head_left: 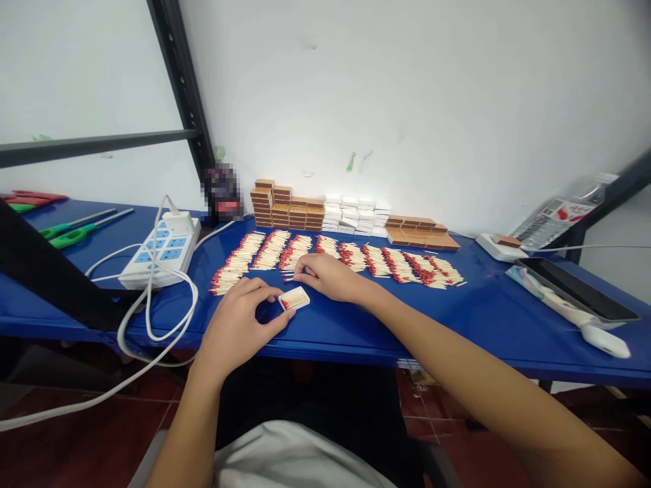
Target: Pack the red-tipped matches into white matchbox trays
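Note:
A small white matchbox tray [295,298] partly filled with red-tipped matches lies on the blue table [356,325]. My left hand [241,318] curls beside it, with thumb and fingertip touching its left end. My right hand [330,276] rests palm down just behind the tray, its fingers bent and pinching at matches at the near end of a row. Several rows of loose red-tipped matches [350,257] lie spread across the table behind both hands.
Stacks of brown matchbox sleeves [287,210], white trays [356,215] and flat brown sleeves [420,232] line the wall. A white power strip [163,251] with looping cable sits left, green-handled lighters [76,227] farther left. A phone [580,288] and white device lie right.

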Demonstrator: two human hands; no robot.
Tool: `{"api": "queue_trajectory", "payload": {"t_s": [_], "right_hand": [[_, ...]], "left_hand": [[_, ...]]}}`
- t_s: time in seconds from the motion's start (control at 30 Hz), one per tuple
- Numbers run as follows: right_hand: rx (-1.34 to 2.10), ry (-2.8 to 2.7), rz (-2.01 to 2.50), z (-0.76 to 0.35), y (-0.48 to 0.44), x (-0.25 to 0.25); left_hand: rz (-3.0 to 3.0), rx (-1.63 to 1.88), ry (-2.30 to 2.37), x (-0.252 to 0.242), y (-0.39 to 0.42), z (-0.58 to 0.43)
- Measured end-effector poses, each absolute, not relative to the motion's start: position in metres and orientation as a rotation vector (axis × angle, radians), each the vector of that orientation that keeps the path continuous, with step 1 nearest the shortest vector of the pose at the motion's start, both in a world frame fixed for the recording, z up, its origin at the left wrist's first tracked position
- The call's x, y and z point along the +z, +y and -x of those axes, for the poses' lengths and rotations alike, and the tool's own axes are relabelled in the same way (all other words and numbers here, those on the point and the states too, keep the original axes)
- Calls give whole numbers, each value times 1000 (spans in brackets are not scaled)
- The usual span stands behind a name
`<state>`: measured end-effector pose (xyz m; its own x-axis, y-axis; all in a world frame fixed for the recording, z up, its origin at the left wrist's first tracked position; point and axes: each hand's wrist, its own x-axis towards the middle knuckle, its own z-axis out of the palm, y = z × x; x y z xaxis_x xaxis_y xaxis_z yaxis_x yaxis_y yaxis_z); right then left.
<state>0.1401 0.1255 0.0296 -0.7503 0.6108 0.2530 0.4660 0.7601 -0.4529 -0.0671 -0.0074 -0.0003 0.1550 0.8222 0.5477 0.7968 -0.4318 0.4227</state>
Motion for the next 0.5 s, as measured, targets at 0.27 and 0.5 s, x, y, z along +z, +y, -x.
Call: {"api": "queue_trajectory", "payload": {"t_s": [0.27,0.5], "right_hand": [[562,-2637,680,-154,109,51],[784,-2629,590,-148,110,40]], "left_hand": [[-2329,1165,1681,1,-8,67],[-2353,1163,1659,1,-8,66]]}}
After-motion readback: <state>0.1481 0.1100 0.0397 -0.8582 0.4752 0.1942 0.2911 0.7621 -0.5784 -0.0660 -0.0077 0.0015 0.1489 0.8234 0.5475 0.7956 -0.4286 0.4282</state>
